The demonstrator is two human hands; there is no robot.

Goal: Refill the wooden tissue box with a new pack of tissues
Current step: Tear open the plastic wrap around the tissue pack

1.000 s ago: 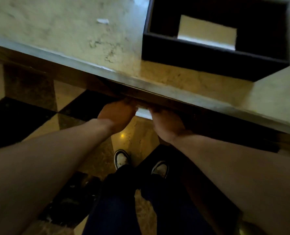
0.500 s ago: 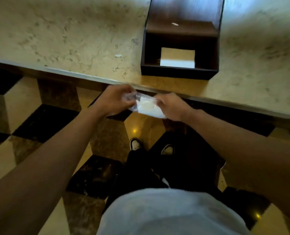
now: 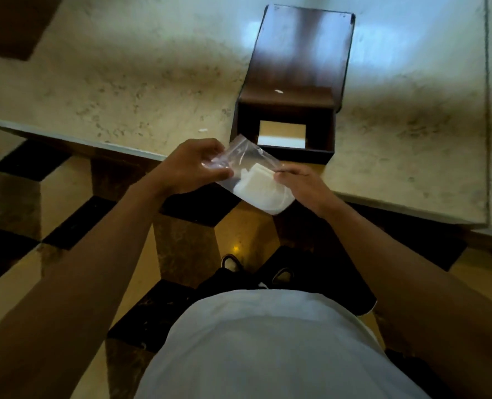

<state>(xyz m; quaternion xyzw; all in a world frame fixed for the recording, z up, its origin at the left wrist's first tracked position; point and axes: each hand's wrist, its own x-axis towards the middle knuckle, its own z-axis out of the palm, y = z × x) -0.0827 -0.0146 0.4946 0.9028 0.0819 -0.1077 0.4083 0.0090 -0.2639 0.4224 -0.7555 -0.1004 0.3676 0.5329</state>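
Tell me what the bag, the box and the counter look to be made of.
Bag: thin clear plastic, glossy; the white tissues show through and it crinkles in both hands. Box: dark brown wood by its look, smooth with a sheen, though veneer or laminate is possible. Counter: pale mottled stone, probably marble, polished enough to reflect light.

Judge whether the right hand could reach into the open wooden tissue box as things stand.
Probably yes: the wooden tissue box lies open just beyond the right hand, but that hand grips the tissue pack.
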